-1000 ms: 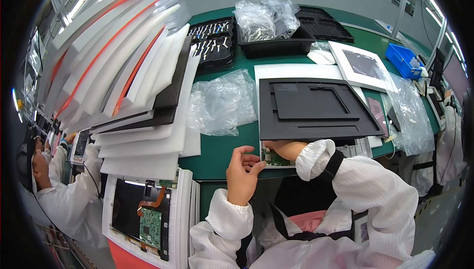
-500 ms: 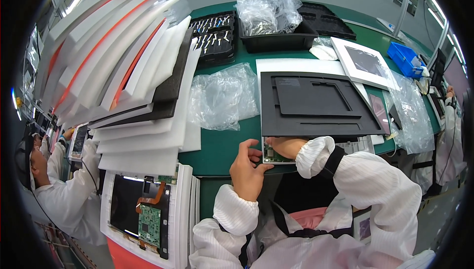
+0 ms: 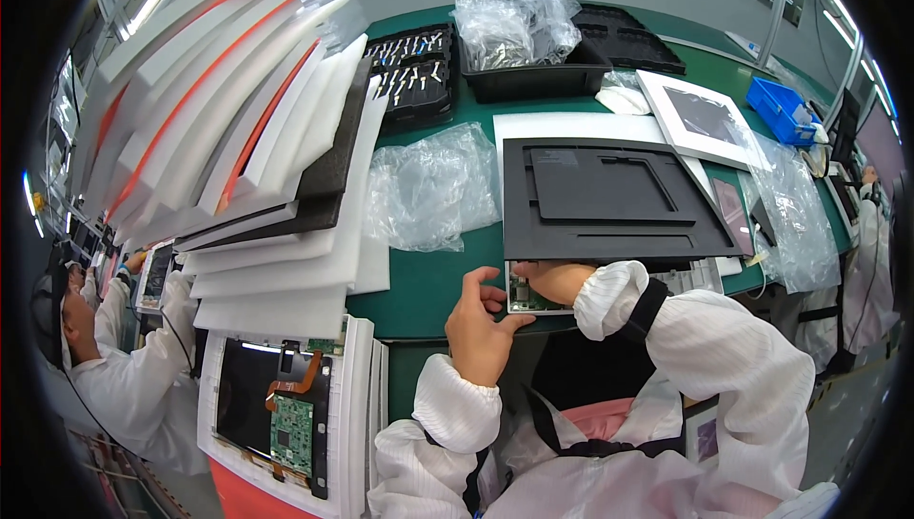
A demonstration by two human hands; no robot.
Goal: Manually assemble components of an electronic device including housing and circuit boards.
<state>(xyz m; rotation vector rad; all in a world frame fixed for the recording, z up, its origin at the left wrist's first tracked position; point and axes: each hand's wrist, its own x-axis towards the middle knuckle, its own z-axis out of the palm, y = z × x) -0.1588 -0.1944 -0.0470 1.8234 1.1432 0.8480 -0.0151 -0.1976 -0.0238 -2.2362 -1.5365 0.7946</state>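
Observation:
A black back cover (image 3: 609,197) with a raised panel lies over a white device housing (image 3: 700,278), whose near edge shows below it. A green circuit board (image 3: 526,300) is partly visible in the housing's near left corner. My right hand (image 3: 557,283) reaches in at the cover's near edge, over the board. Its fingers are bent together, their tips partly hidden, and I cannot make out what they grip. Around the housing's near left corner my left hand (image 3: 479,329) is curled, thumb against the near edge and fingers by the left side.
A tall stack of white foam sheets (image 3: 276,309) leans at left, above an opened white display unit (image 3: 271,414). Clear plastic bags (image 3: 433,186) lie mid-table. Behind are a black parts tray (image 3: 414,71), a black bin (image 3: 538,81), a white frame (image 3: 700,119) and a blue bin (image 3: 781,111). Other people work at both sides.
My right hand has shifted very slightly at the board. My left hand keeps its place at the corner, and the black cover has barely moved.

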